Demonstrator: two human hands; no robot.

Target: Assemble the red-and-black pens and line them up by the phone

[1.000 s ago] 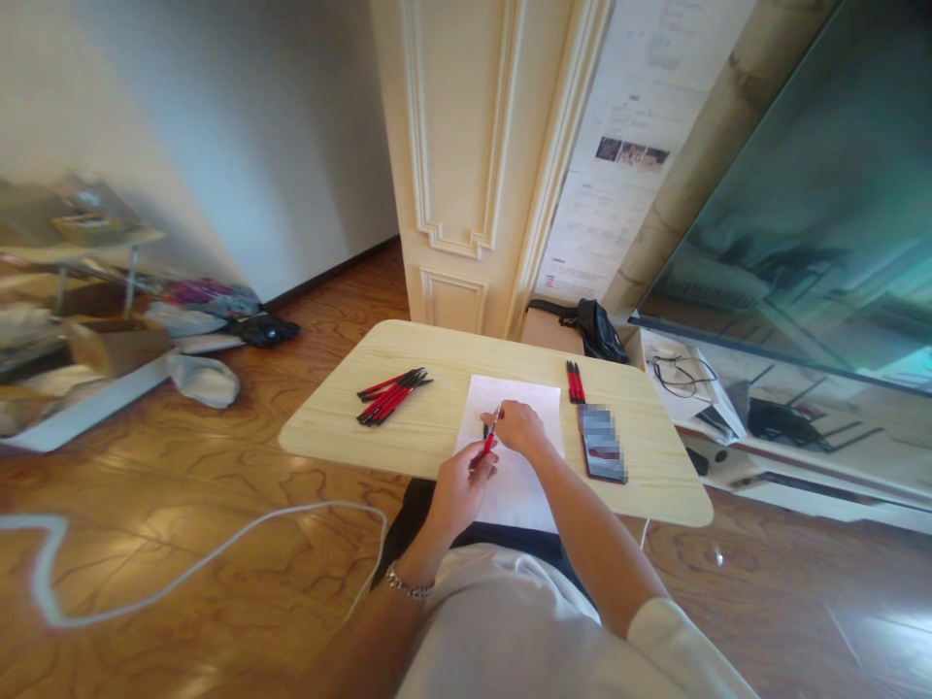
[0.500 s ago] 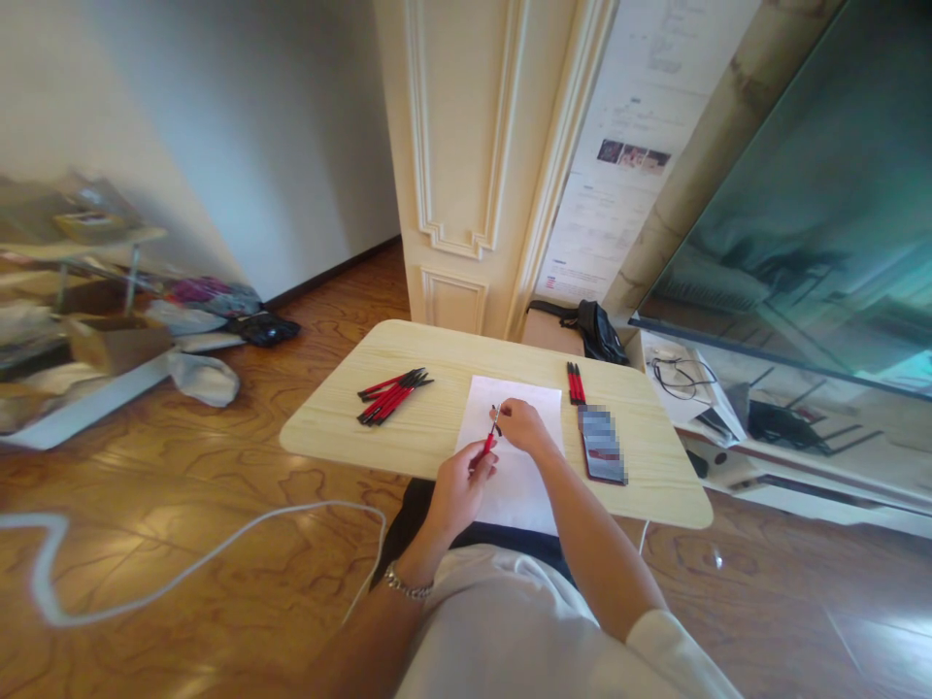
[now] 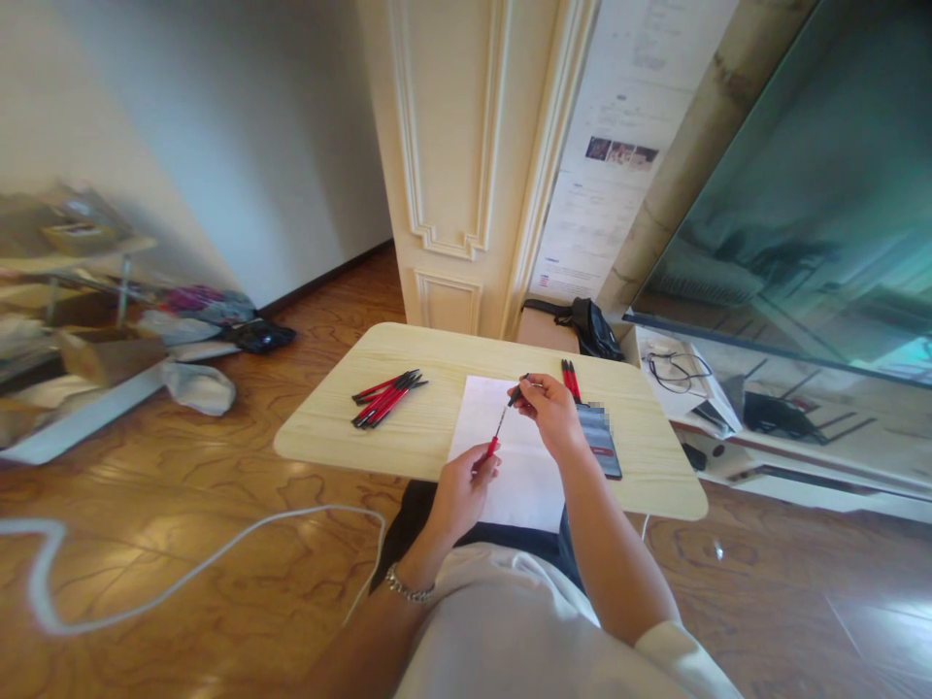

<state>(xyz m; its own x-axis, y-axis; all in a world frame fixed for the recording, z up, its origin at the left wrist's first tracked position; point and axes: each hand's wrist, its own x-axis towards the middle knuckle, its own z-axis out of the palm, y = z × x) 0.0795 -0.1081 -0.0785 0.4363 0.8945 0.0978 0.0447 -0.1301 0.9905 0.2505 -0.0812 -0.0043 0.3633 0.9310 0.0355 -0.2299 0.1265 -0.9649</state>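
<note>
My left hand (image 3: pixel 466 482) is closed round the red barrel (image 3: pixel 491 448) of a pen. A thin, pale refill (image 3: pixel 502 419) runs from the barrel's top toward my right hand (image 3: pixel 549 408). That hand pinches a slim black pen part (image 3: pixel 516 395) at the refill's upper end. Both hands are above a blank sheet of white paper (image 3: pixel 520 485) on the light wooden table (image 3: pixel 327 432). Left of the paper lies a loose pile of several red and black pens (image 3: pixel 389 396). A few more red and black pens (image 3: pixel 570 379) lie beyond my right hand.
A phone (image 3: pixel 603 447) lies right of the paper, partly behind my right forearm. Beyond the table are a black bag (image 3: pixel 593 328) and a low cabinet (image 3: pixel 793 476) under a large screen. A white cable (image 3: pixel 218 549) crosses the floor at left, near a cluttered shelf (image 3: pixel 87 398).
My right hand has moved up and to the right, away from my left, with the black part. More of the refill now shows between the hands.
</note>
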